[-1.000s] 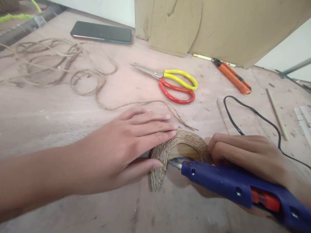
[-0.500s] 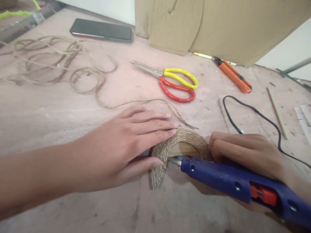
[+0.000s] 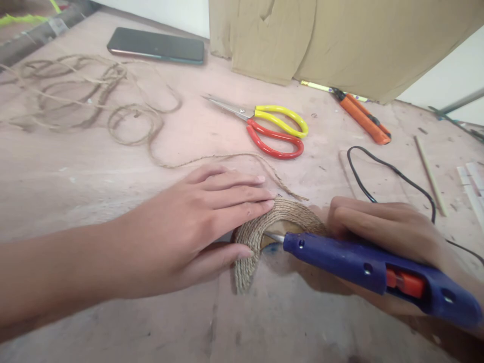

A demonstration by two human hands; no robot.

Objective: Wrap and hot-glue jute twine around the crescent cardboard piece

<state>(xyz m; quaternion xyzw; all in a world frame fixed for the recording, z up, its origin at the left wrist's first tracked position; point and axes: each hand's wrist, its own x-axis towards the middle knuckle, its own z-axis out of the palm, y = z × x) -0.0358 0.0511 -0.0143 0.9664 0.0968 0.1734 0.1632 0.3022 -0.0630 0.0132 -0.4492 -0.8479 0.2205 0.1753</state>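
Jute-wrapped curved arch [image 3: 260, 237]: your left hand [image 3: 196, 227] presses it flat, fingers spread; your right hand [image 3: 381, 232] grips the blue glue gun [image 3: 370, 269], nozzle inside the arch. Gluing underway; keep fingers clear.

Glue gun [image 3: 363, 269]: deep blue body, orange-red trigger part set into it, bare silver metal nozzle.
Wrapped arch [image 3: 264, 227]: tan-brown jute, fine ribbed pattern of parallel cord rows; the uncovered patch inside the curve is pale yellowish brown.
Loose twine [image 3: 124, 118]: the same dull tan, lying in loops.
Scissors [image 3: 270, 128]: one handle yellow, the other red, blades silver.
Utility knife [image 3: 363, 121]: orange with black trim.
Cable [image 3: 381, 169]: black.
Phone [image 3: 156, 45]: dark grey-black, glossy.
Cardboard [image 3: 340, 40]: plain kraft brown.
Worktop [image 3: 75, 191]: pinkish plywood, faint grain, small dark specks and scuffs.
Wall behind the cardboard: white.
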